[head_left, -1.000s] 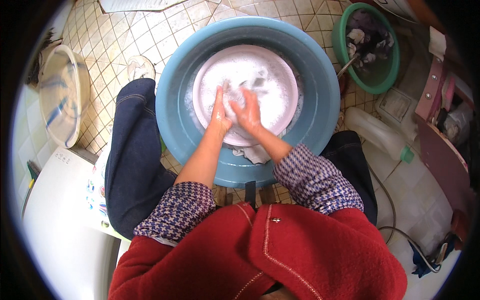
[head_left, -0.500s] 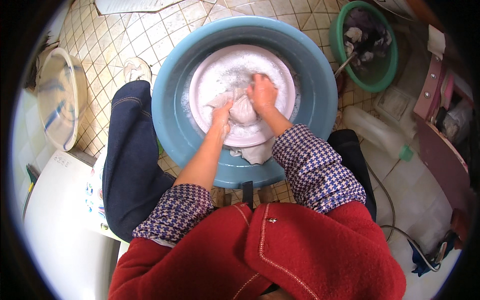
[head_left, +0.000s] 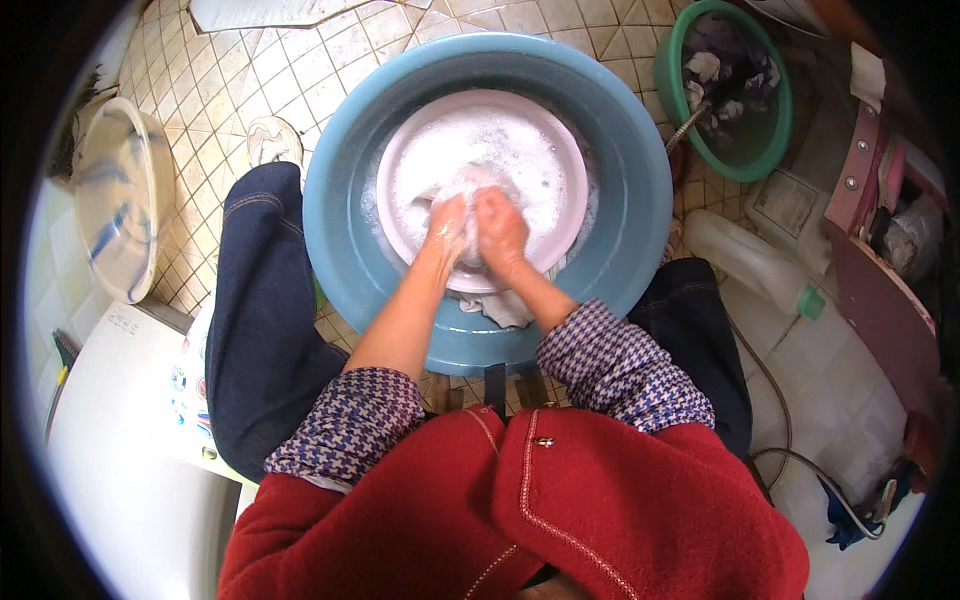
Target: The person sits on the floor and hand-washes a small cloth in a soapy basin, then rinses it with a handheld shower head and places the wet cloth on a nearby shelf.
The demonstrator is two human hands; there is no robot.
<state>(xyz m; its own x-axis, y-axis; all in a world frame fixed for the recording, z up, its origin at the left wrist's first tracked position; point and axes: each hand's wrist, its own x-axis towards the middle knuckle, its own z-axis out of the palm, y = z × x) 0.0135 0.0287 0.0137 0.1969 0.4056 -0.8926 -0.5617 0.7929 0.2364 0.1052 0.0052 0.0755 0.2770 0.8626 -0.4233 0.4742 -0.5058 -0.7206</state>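
Observation:
A pale pink basin (head_left: 581, 190) full of white suds (head_left: 520, 140) sits inside a large blue tub (head_left: 335, 180). Within the suds my left hand (head_left: 448, 228) is closed round a light, wet cloth (head_left: 472, 182). Close beside it, my right hand (head_left: 501, 229) is curled on the same cloth, slightly smeared by motion. Foam and the fingers hide much of the cloth. Another pale piece of fabric (head_left: 505, 311) lies in the blue tub below the pink basin's near rim.
A green basin (head_left: 668, 90) with dark and white laundry and a hose (head_left: 688, 128) stands far right. A translucent bottle with a green cap (head_left: 745, 255) lies at right. On the left stand a cream basin (head_left: 157, 200) and a white appliance (head_left: 120, 420).
My right hand has come nearer and leftward, from the cloth's far right side to beside my left hand. The cloth is bunched between both hands.

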